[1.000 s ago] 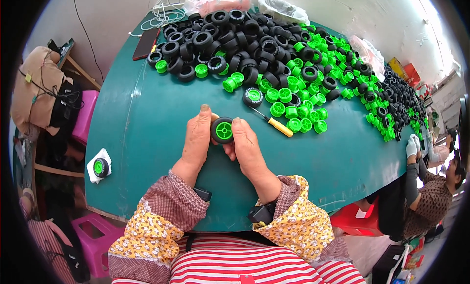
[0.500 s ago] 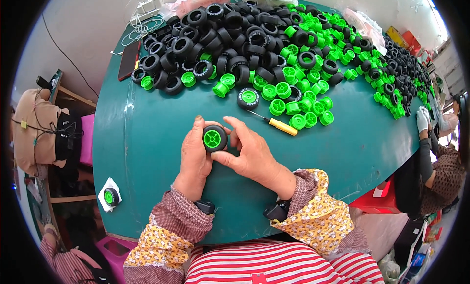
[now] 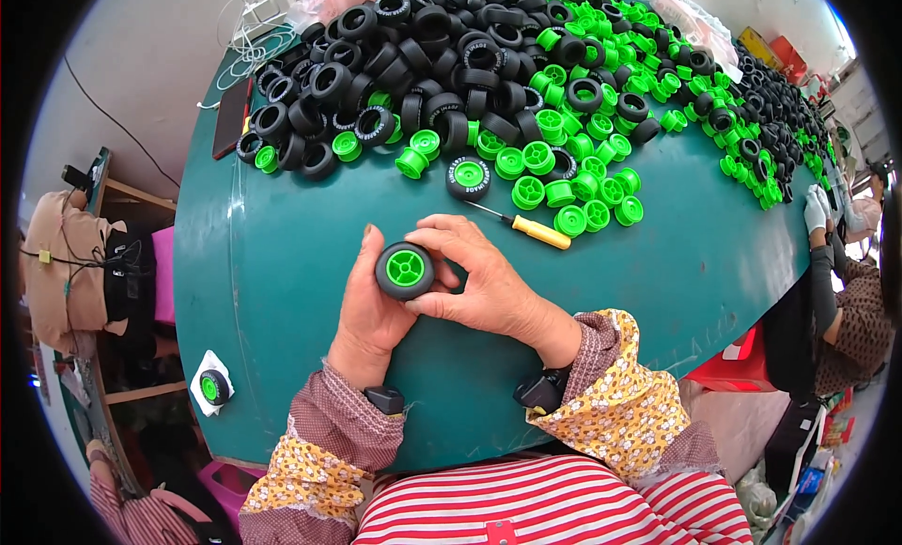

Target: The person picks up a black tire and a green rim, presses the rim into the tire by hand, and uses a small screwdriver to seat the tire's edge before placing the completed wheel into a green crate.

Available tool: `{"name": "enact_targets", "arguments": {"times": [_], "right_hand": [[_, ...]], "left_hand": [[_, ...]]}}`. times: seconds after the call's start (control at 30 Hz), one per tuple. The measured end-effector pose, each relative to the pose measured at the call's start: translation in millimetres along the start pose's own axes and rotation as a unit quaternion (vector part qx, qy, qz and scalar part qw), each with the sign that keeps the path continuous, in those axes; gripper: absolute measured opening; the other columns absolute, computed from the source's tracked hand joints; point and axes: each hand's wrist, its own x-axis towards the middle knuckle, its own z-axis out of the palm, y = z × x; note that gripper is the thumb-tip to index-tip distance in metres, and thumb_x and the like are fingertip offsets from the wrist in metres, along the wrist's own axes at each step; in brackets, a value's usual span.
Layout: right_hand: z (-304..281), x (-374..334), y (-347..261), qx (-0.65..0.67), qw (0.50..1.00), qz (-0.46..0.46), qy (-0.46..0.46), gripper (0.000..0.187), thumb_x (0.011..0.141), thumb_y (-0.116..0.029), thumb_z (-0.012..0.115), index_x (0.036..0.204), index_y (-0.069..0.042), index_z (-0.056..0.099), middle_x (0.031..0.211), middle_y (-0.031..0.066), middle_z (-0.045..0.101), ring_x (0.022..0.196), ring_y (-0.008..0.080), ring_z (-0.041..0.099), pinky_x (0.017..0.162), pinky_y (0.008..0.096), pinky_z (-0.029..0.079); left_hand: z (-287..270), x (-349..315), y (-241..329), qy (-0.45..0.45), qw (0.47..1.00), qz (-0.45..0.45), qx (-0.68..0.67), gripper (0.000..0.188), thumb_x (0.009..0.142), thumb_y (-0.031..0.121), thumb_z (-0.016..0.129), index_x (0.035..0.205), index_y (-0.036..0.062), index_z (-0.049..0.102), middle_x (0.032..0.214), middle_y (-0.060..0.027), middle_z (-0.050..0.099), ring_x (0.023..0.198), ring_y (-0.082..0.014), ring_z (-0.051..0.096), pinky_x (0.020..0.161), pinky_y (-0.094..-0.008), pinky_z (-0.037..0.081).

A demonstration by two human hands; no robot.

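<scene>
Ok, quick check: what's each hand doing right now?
Left hand: cupped at the black-and-green wheel, thumb raised; how firmly it grips cannot be told.
Right hand: holding the same wheel, thumb and fingers curled at its edge.

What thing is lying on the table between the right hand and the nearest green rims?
In the head view, a yellow-handled screwdriver lies there, between the right hand and the nearest green rims.

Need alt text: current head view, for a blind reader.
A person's left-hand grip and right-hand grip hold a black-tired green wheel above a green table. Beyond lie a yellow-handled tool and heaped black tires and green rims; another tired wheel rests on a white sheet.
</scene>
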Motion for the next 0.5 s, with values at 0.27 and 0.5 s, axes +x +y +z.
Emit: {"name": "enact_targets", "arguments": {"times": [0.27,0.5], "right_hand": [[8.6,-4.0,-3.6,-0.010,0.999,-0.039,-0.022,0.064,0.057,-0.019,0.076,0.111,-0.001,0.045,0.110,0.0172,0.049,0.105,0.0341,0.046,0.091,0.0407,0.036],[12.4,-5.6,-7.3,-0.045,0.996,-0.075,0.004,0.073,0.055,-0.017,0.079,0.116,-0.001,0.042,0.111,0.0158,0.049,0.103,0.0332,0.048,0.088,0.0389,0.039]], "left_hand": [[19.5,-3.3,-4.1,0.095,0.995,-0.014,-0.024,0.054,0.093,0.047,0.027,0.096,-0.0011,0.051,0.076,-0.0152,0.059,0.068,-0.0228,0.061,0.056,-0.0312,0.053],[12.7,-10.5,-7.8,0.080,0.991,0.092,0.057,0.026,0.089,0.026,0.042,0.092,0.0022,0.052,0.078,-0.0100,0.058,0.064,-0.0187,0.061,0.054,-0.0281,0.053]]}}
